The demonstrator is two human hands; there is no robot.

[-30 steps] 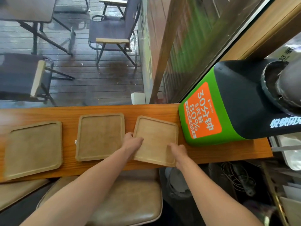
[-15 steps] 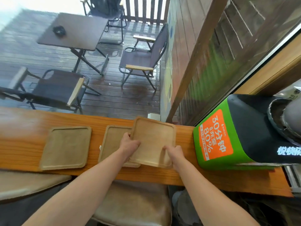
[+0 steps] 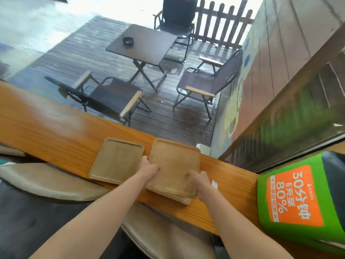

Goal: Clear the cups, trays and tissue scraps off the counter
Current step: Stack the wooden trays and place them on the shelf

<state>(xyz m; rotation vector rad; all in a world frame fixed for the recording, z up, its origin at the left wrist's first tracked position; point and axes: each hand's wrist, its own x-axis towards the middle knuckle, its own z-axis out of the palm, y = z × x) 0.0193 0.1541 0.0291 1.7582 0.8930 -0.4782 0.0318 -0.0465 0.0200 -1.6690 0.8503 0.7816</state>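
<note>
Tan trays [image 3: 116,161] are lying on an orange-brown, wood-grained tabletop [image 3: 56,131] beside a green-and-black box [image 3: 261,206] carrying an orange panel [image 3: 295,195] with white lettering.

Lower tray [image 3: 182,198]: under the top tray [image 3: 173,165], only its near edge and corner show.
Left grip [image 3: 149,168], right grip [image 3: 197,179]: fingers below the top tray's edges are out of sight.
White scrap [image 3: 214,184], just right of the right grip: too small to identify.
Green unit [image 3: 291,199], further right: cut by the frame edge.
Desk [image 3: 46,128], well left of the left grip: blurred, cut off.
</note>
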